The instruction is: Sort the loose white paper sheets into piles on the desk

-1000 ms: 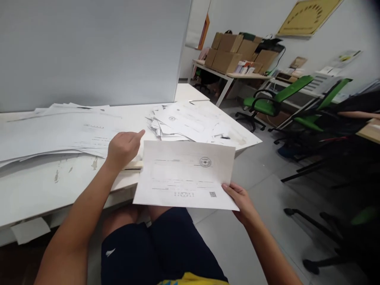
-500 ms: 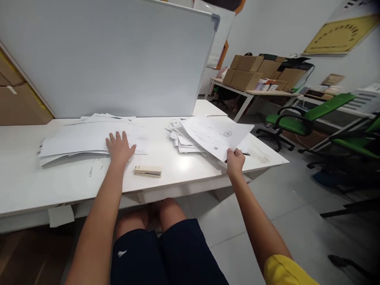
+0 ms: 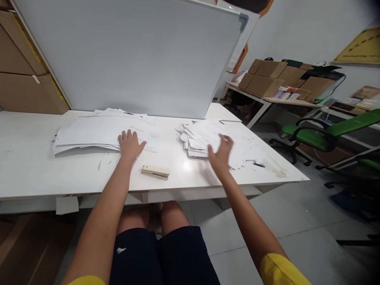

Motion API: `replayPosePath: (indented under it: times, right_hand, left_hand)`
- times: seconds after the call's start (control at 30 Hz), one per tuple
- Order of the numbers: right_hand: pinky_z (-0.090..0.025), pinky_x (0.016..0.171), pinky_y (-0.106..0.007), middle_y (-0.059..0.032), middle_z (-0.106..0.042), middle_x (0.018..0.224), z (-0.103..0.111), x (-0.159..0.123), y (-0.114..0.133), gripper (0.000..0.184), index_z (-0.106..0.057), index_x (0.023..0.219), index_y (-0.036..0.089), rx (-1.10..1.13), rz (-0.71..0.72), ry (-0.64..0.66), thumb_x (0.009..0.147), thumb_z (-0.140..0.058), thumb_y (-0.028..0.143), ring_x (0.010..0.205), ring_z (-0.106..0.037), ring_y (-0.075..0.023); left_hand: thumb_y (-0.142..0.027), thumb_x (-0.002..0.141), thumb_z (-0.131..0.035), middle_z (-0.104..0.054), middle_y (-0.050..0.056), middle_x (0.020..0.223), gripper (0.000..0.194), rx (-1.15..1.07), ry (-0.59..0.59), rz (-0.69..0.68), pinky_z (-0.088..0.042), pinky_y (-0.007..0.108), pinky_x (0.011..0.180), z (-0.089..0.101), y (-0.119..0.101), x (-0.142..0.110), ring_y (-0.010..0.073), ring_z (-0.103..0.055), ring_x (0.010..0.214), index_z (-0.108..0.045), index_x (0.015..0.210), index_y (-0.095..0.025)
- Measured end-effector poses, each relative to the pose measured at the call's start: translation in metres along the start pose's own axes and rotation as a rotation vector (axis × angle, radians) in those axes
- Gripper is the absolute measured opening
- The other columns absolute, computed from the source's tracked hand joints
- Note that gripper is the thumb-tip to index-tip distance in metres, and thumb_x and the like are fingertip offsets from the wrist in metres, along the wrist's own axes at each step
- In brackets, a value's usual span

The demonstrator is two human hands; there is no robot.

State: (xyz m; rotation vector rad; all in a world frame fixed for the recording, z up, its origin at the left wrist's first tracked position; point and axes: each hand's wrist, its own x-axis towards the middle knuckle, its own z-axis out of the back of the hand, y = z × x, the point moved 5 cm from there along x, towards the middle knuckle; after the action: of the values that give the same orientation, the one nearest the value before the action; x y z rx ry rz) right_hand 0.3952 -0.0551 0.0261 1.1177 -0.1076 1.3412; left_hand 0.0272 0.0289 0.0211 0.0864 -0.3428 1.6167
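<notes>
My left hand (image 3: 129, 146) lies with fingers spread on the front right part of a broad stack of white paper sheets (image 3: 89, 132). Over a messier paper pile (image 3: 194, 138) on the right, my right hand (image 3: 221, 154) is raised, thumb and fingers apart, with nothing between them. Its fingers are slightly blurred. Printed sheets fan out from that pile, partly behind the hand. A cream stapler (image 3: 156, 171) rests on the white table (image 3: 178, 180) between the two stacks, near the front edge.
A large whiteboard (image 3: 133, 55) stands along the table's back. Cardboard boxes (image 3: 29, 93) are stacked at the left. Small paper scraps (image 3: 258, 168) lie near the right corner. Beyond are another table with boxes (image 3: 267, 79) and a green chair (image 3: 314, 132).
My right hand has let go of the printed sheet it held and moved left. The sheet now lies with the right pile. My left hand stays on its stack; the view has shifted.
</notes>
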Motion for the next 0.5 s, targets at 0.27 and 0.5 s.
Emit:
replayPosePath:
  times: [0.27,0.5]
  right_hand:
    - [-0.032,0.125,-0.049,-0.0228,-0.036,0.166,-0.168,-0.010,0.149,0.076,-0.044,0.154,0.009,0.096,0.378,0.940,0.093,-0.066,0.048,0.153,-0.036,-0.0357]
    - [-0.040,0.118,-0.048,-0.0201,-0.055,0.154,-0.181,-0.018,0.141,0.061,-0.048,0.152,0.011,0.035,0.403,0.868,0.101,-0.056,0.043,0.143,-0.052,-0.0334]
  left_hand:
    - [-0.035,0.094,-0.049,-0.036,0.027,0.164,0.069,-0.453,-0.486,0.342,-0.019,0.067,0.125,0.032,0.089,-0.004,0.0407,-0.027,0.156,-0.039,0.156,-0.007]
    - [-0.051,0.094,-0.048,-0.021,0.035,0.166,0.090,-0.260,-0.287,0.537,-0.011,0.060,0.128,0.016,0.111,-0.004,0.0474,-0.014,0.158,-0.030,0.156,0.011]
